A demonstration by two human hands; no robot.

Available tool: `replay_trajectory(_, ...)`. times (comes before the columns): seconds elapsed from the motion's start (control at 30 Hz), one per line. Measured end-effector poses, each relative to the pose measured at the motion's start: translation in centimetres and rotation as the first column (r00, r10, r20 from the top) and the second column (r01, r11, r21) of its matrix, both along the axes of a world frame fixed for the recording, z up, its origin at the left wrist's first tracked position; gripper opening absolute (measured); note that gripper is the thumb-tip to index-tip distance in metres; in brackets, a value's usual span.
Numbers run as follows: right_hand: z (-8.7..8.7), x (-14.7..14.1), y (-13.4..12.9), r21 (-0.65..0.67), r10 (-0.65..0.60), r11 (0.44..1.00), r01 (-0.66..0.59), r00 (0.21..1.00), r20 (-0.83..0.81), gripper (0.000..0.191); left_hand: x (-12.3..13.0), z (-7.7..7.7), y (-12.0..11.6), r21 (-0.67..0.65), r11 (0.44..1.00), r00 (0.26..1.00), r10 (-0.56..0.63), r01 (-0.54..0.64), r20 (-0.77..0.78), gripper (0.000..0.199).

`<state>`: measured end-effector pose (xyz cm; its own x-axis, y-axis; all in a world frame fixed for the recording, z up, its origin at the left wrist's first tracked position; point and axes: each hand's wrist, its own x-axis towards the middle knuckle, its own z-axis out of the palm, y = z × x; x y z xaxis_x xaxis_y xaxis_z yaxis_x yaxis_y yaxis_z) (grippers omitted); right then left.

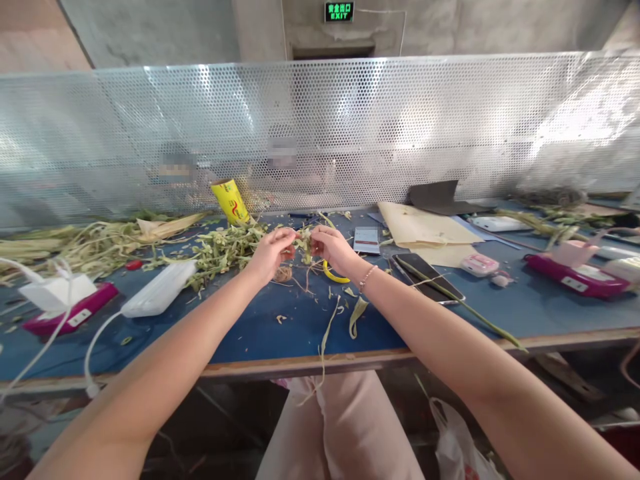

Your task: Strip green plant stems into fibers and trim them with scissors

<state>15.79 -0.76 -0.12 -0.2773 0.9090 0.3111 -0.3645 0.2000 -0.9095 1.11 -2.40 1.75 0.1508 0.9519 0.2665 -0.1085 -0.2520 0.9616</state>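
Over the middle of the blue table (280, 333), my left hand (275, 255) and my right hand (332, 248) face each other with fingers pinched. Between them they hold a small bunch of pale green dried plant pieces (303, 245); the fingertips partly hide it. A heap of dried green leaves and stalks (225, 250) lies beside and behind my left hand. Below the hands are a small ball of brown twine (283, 274) and a yellow ring-shaped thing (334, 273), partly covered by my right wrist. A long dry strip (327, 330) hangs over the table edge.
A yellow can-like tube (230, 201) stands behind the heap. Left are a white power bank (160, 288) and a magenta power strip (70, 310). To the right lie a phone (430, 279), brown paper (430, 227) and another power strip (577, 275). A perforated metal screen (320, 133) closes off the back.
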Motion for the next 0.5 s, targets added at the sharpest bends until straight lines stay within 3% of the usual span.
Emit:
replay_trajectory(0.13,-0.12,-0.03,0.09,0.007,0.028,1.000,-0.028,0.999,0.019,0.014,-0.15,-0.52,0.32,0.130,0.991,0.987,0.057,-0.038,-0.149,0.022)
replay_trajectory(0.27,-0.15,-0.09,0.16,-0.007,0.058,0.998,-0.058,0.998,0.017,0.010,-0.17,-0.71,0.50,0.178,0.983,0.966,0.090,-0.047,-0.241,0.024)
replay_trajectory(0.4,-0.19,-0.23,0.21,-0.005,0.068,0.998,-0.068,0.998,0.013,0.009,-0.13,-0.80,0.58,0.195,0.979,0.970,0.103,-0.060,-0.219,0.023)
replay_trajectory(0.5,-0.19,-0.33,0.25,0.015,-0.006,1.000,0.006,1.000,0.018,0.012,-0.19,-0.92,0.71,0.205,0.976,0.973,0.111,-0.069,-0.204,0.022)
